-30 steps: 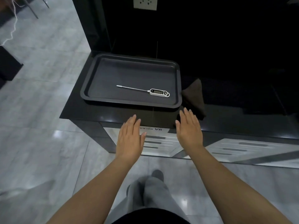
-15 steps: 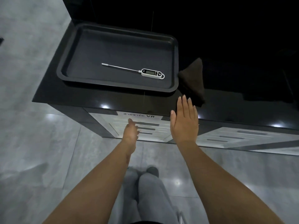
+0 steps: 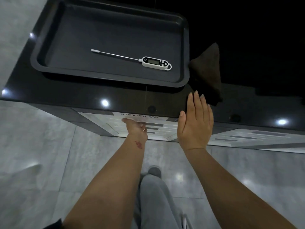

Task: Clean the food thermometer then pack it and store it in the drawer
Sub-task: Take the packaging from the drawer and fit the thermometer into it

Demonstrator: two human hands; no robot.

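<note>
On the dark worktop [image 3: 66,98], ahead of both hands: black tray [image 3: 115,80] with the food thermometer [image 3: 145,61] lying flat inside. White body toward the right, thin probe pointing left, capped tip at far left. Nothing touches it.

Right hand [image 3: 195,123] hovers flat, palm down, fingers [image 3: 196,103] straight and close together, over the worktop's front edge. Grip wide, holding nothing. Thermometer sits ahead and to the left of it, well apart. Dark folded cloth [image 3: 207,71] lies just beyond its fingertips, beside the tray's right rim.

Left hand [image 3: 136,128] is lower, below the worktop edge, against the pale drawer front [image 3: 158,128] with printed lettering. Its fingers are hidden under the edge; cannot tell how its grip stands. Thermometer is above and ahead of it.

Grey trouser legs and a shoe below, on grey tiled floor [image 3: 33,146].
</note>
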